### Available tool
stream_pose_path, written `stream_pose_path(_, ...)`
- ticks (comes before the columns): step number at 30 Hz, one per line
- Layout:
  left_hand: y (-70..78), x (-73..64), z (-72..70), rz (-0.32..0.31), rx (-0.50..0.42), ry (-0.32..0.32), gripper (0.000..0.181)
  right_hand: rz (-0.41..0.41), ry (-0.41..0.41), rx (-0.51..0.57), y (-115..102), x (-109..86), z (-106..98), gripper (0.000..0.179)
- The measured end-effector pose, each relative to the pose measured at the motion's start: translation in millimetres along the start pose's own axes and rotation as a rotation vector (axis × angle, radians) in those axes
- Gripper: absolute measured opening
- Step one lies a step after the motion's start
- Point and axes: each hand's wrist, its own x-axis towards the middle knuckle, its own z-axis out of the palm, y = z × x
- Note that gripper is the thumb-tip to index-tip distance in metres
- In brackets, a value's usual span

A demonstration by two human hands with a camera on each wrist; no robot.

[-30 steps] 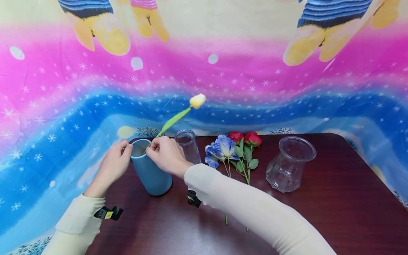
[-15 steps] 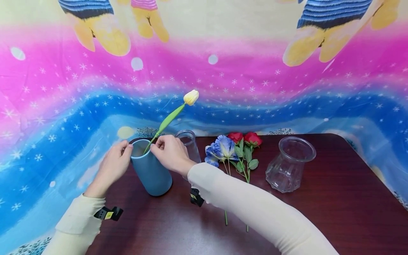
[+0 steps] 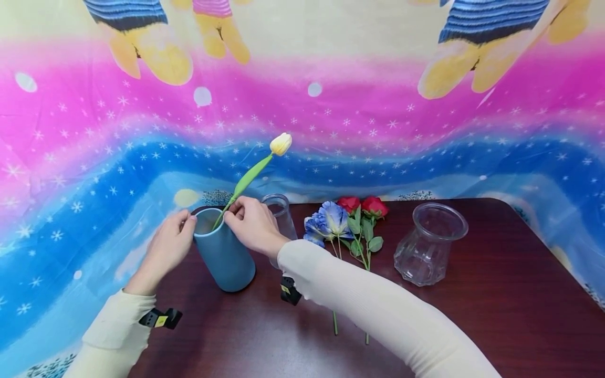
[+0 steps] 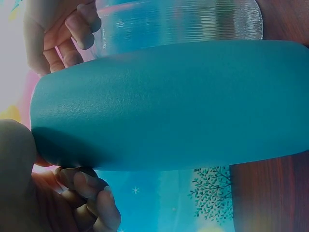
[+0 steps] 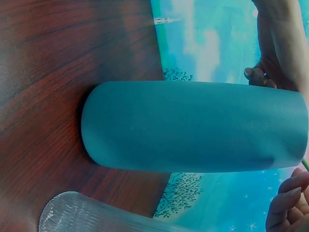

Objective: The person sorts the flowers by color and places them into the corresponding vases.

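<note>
A teal-blue vase (image 3: 226, 260) stands on the dark wooden table at left of centre in the head view. My left hand (image 3: 169, 240) pinches its rim on the left side, thumb against the edge. Opposite, my right hand (image 3: 252, 223) pinches the green stem of a pale yellow tulip (image 3: 281, 144) right at the rim. The stem's lower end goes into the vase mouth, and the bloom leans up to the right. In both wrist views, the vase's smooth side (image 4: 169, 106) fills the middle, with a hand at either side of its top.
A slim glass vase (image 3: 285, 215) stands just behind my right hand. Blue flowers (image 3: 333, 218) and red roses (image 3: 374, 206) lie right of it, stems partly under my sleeve. A wide-mouthed glass vase (image 3: 423, 257) stands farther right. A printed cloth (image 3: 359, 131) hangs behind the table.
The tulip has swung left and more upright, its bloom rising slightly. My right hand has shifted a little right along the rim. The left hand and vase have stayed put.
</note>
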Motion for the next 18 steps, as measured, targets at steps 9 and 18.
stream_pose_path(9,-0.9,-1.5,-0.4,-0.005,-0.005,-0.01,0.042,-0.129,-0.02,-0.124,4.4,-6.2,3.2,0.019)
stream_pose_path(18,-0.6,-0.1,0.1,0.005,0.007,-0.002,0.041,-0.192,-0.045,-0.343,2.0,-14.2,0.1,0.022)
